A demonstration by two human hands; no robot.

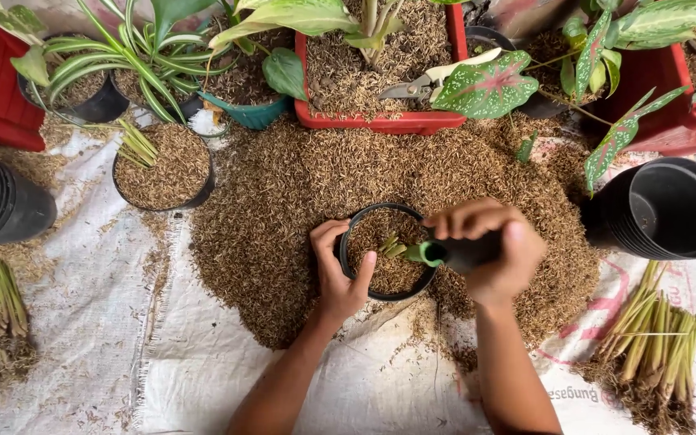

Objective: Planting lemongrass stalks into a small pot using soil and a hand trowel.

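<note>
Between the two hands, at the middle of a heap of husks (283,209), a small black pot (388,251) sits upright, partly filled with husks, with a short green cutting (391,244) standing near its centre. The left hand (340,274) is closed on the pot's left rim, thumb hooked inside over the fill and the other fingers (325,238) curled round the outer wall. The right hand (489,250) is clenched round a dark tool (457,252) with a green tip, held roughly level; its long axis runs left to right, the tip reaching over the pot's right rim toward the cutting. The cutting thus lies just left of the tip, and the right hand is the nearer to it. The heap rests on a white woven sack (203,379) spread on the ground. Room is tight behind: a red planter (380,121) with shears (412,87) and leafy plants. A filled pot (172,167) stands to the left, stacked pots (670,211) to the right, and bundles of stems (654,338) lie at both sides.
</note>
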